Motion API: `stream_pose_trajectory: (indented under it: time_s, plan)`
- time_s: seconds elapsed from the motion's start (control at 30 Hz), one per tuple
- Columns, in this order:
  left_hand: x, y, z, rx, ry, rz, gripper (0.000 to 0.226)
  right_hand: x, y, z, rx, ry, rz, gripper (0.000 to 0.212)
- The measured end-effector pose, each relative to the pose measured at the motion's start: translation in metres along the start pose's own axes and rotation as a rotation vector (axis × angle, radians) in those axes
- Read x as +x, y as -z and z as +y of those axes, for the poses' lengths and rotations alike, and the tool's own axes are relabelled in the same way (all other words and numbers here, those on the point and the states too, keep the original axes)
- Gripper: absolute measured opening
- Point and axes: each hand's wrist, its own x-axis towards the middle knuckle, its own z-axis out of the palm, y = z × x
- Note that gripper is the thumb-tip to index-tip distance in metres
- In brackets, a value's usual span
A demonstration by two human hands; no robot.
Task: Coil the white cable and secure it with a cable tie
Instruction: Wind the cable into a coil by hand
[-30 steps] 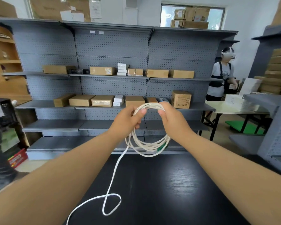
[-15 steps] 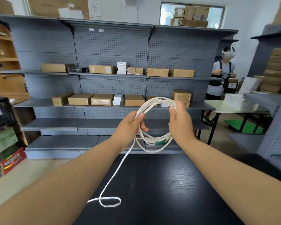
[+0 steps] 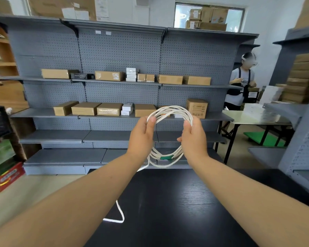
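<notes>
Coiling was the step in hand in the head view: the left hand (image 3: 143,134) pinched the left side of the cable (image 3: 169,111) and the right hand (image 3: 193,136) gripped the right side, holding several white loops upright in the air above the far edge of the black table (image 3: 177,211). A green tag (image 3: 166,157) sat on the bottom of the coil, and a loose tail (image 3: 119,213) ran down behind the left forearm to lie on the table. By my judgement the next move called for drawing that tail up into one or more loops, then finding a tie, which I could not see anywhere.
</notes>
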Motion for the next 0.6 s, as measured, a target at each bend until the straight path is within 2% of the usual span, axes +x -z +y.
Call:
stream_pose_trajectory:
  time_s: [0.23, 0.33, 0.47, 0.6]
  plan:
    - [0.009, 0.006, 0.013, 0.214, -0.110, 0.002, 0.034, 0.005, 0.020, 0.004, -0.049, 0.083, -0.159, 0.015]
    - [0.012, 0.008, 0.018, 0.298, -0.154, -0.058, 0.033, 0.009, 0.026, -0.001, -0.024, 0.101, -0.214, 0.025]
    - [0.012, 0.009, 0.026, 0.407, -0.207, -0.128, 0.030, 0.016, 0.030, -0.009, -0.116, 0.234, -0.294, 0.043]
    - [0.012, 0.012, 0.028, 0.478, -0.239, -0.167, 0.019, 0.021, 0.031, -0.015, -0.263, 0.364, -0.481, 0.040]
